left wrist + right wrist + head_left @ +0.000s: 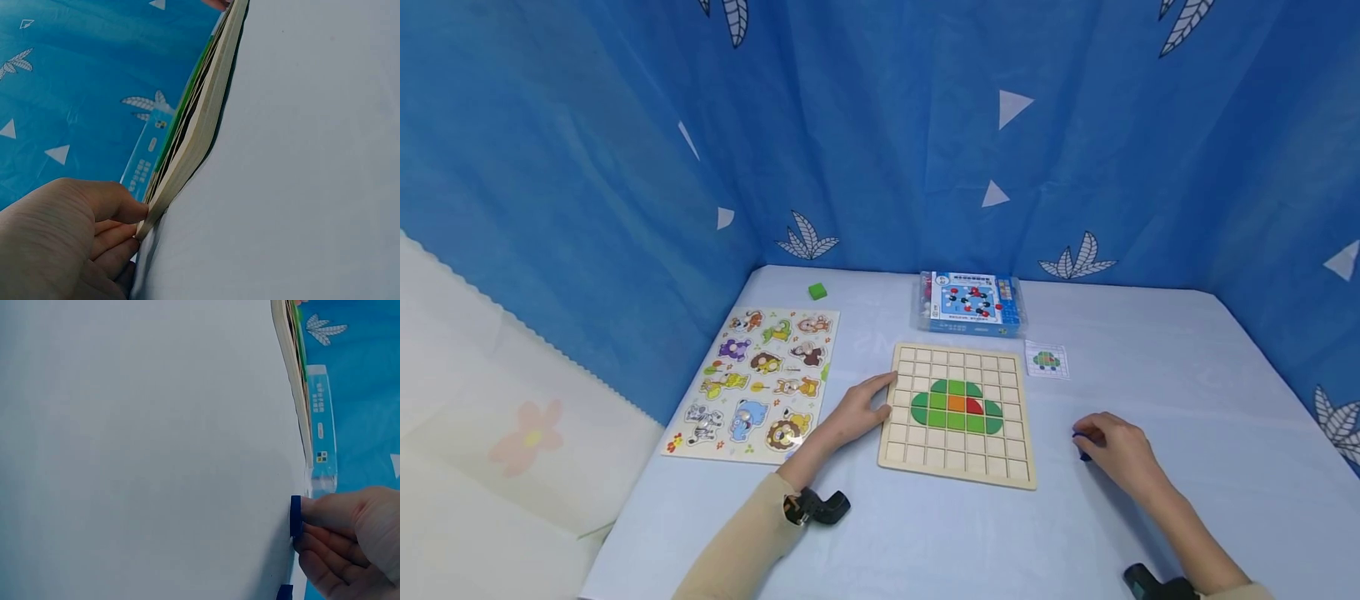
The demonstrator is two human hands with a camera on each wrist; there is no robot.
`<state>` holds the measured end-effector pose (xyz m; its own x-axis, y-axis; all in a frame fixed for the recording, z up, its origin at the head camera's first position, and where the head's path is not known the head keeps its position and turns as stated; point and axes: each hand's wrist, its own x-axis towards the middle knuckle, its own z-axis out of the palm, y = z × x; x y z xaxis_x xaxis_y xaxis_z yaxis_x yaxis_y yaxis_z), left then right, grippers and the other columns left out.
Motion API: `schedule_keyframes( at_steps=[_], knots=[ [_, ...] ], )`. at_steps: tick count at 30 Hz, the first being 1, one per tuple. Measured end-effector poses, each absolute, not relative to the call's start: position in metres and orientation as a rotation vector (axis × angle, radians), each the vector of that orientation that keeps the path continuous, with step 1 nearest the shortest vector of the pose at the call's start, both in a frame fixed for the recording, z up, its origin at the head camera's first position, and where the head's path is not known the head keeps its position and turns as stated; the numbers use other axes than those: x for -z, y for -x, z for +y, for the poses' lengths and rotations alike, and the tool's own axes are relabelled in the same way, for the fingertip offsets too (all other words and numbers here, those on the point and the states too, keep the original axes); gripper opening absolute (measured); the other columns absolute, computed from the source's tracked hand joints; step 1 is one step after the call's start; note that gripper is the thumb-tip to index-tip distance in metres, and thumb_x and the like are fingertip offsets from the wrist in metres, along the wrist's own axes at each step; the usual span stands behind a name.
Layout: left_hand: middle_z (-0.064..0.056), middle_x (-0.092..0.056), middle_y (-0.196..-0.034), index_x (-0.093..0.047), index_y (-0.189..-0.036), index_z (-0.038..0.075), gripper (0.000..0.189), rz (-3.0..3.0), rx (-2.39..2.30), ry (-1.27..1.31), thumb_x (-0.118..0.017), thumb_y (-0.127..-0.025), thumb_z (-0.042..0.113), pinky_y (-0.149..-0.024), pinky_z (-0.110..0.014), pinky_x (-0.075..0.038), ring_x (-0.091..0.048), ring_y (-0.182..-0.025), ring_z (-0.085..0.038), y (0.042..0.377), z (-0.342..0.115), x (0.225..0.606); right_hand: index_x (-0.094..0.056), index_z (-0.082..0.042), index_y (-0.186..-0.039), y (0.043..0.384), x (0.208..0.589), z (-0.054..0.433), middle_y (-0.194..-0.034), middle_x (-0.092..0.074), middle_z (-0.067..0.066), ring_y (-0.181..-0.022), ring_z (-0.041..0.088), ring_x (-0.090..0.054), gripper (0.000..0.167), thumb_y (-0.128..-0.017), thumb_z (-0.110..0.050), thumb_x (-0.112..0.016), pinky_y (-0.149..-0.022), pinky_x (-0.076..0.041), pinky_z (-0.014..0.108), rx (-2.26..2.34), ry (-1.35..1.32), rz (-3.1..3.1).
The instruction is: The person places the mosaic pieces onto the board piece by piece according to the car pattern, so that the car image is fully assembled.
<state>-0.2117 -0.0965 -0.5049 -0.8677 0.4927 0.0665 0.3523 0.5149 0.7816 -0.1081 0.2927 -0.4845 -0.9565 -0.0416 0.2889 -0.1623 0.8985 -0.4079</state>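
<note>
A square wooden grid board (917, 455) lies on the table, with green, orange and red tiles (956, 403) in its middle cells. My left hand (856, 410) touches the board's left edge with thumb and fingertips, the thumb nearer me. To the right of the board, my right hand (1118, 454) pinches a small dark blue tile (295, 516) between thumb and fingers, close to the tabletop. A second dark blue piece (285, 592) shows beside it, cut off by the lower border of the right wrist view. A small pattern card (1047, 360) lies by the board's upper right corner.
An animal puzzle board (737, 454) lies to the left, with a green block (817, 291) beyond it. Behind the grid board stands a clear-sided box with a molecule picture (972, 304). Blue curtains (880, 167) enclose the table's back and sides.
</note>
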Motion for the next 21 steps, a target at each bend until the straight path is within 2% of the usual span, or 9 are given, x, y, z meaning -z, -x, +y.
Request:
schedule_keyframes(
  at_steps=[9, 14, 21],
  knots=[
    [-0.013, -0.040, -0.145, -0.040, -0.143, 0.003, 0.058, 2.583, -1.287, -0.735, -0.058, -0.088, 0.006, -0.112, -0.037, -0.027, -0.033, -0.135, -0.026, 0.2111, -0.0961, 0.5051, -0.068, 0.004, -0.094, 0.1148, 0.4864, 0.2930, -0.092, -0.065, 0.018, -0.081, 0.034, -0.063, 0.026, -0.071, 0.016, -0.069, -0.067, -0.055, 0.048, -0.670, -0.248, -2.750],
    [-0.013, -0.040, -0.144, -0.040, -0.142, 0.002, 0.057, 2.589, -1.282, -0.745, -0.058, -0.088, 0.006, -0.112, -0.037, -0.027, -0.033, -0.135, -0.027, 0.2111, -0.0959, 0.5038, -0.068, 0.003, -0.096, 0.1157, 0.4850, 0.2917, -0.089, -0.065, 0.013, -0.076, 0.030, -0.063, 0.024, -0.073, 0.009, -0.073, -0.062, -0.055, 0.044, -0.689, -0.252, -2.734],
    [-0.013, -0.040, -0.145, -0.040, -0.142, 0.002, 0.057, 2.584, -1.287, -0.738, -0.058, -0.089, 0.006, -0.112, -0.037, -0.026, -0.032, -0.135, -0.026, 0.2115, -0.0958, 0.5028, -0.069, -0.002, -0.088, 0.1159, 0.4863, 0.2883, -0.084, -0.064, 0.006, -0.072, 0.023, -0.062, 0.021, -0.070, 0.004, -0.077, -0.059, -0.053, 0.037, -0.672, -0.274, -2.713]
  ],
)
